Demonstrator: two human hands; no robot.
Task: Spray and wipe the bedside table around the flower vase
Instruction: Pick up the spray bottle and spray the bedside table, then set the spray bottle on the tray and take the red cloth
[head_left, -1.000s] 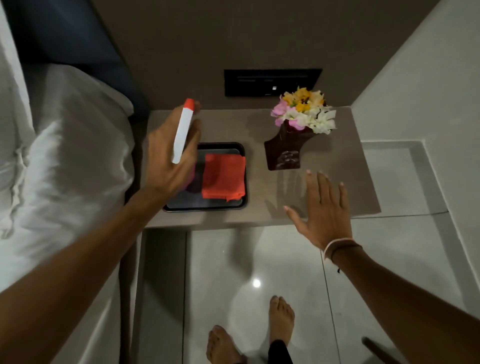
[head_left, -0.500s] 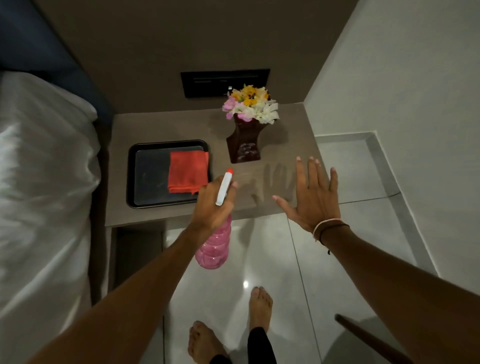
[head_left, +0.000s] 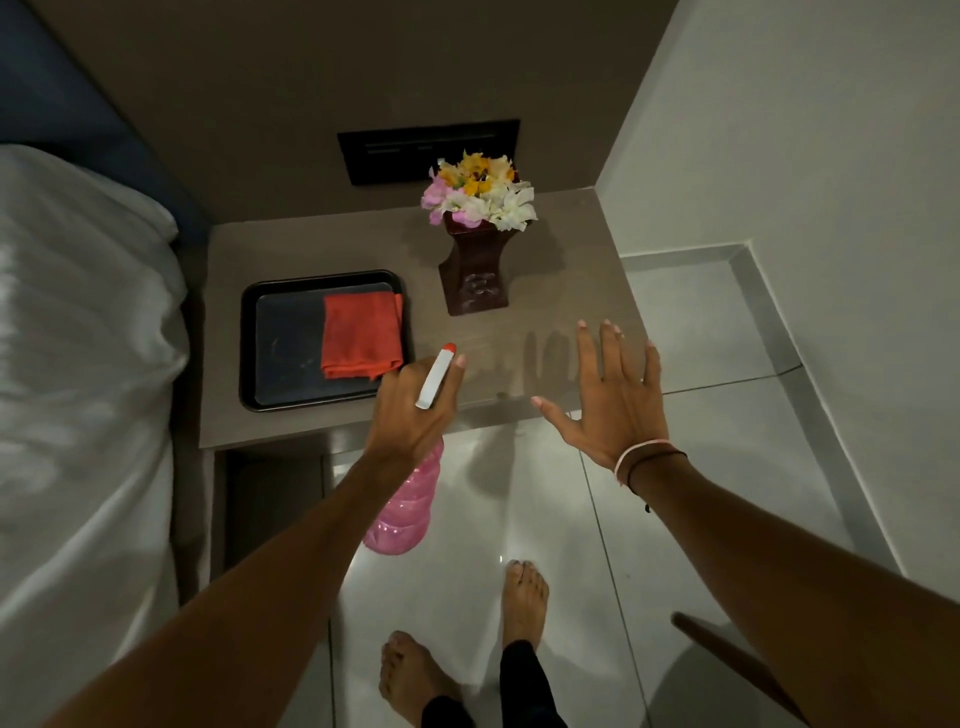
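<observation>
Head view: spray bottle (head_left: 402, 512) in left grip (head_left: 410, 410), below table (head_left: 566, 291) edge.

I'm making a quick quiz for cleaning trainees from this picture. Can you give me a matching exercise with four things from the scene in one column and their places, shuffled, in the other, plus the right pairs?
Things:
1. spray bottle
2. cloth
3. vase
4. right hand

Places:
A. lying folded in the black tray
B. open, fingers spread, over the front right part of the bedside table
C. held in the left hand, at the table's front edge
D. standing upright toward the back of the table, right of the tray

Pairs: 1-C, 2-A, 3-D, 4-B
</observation>
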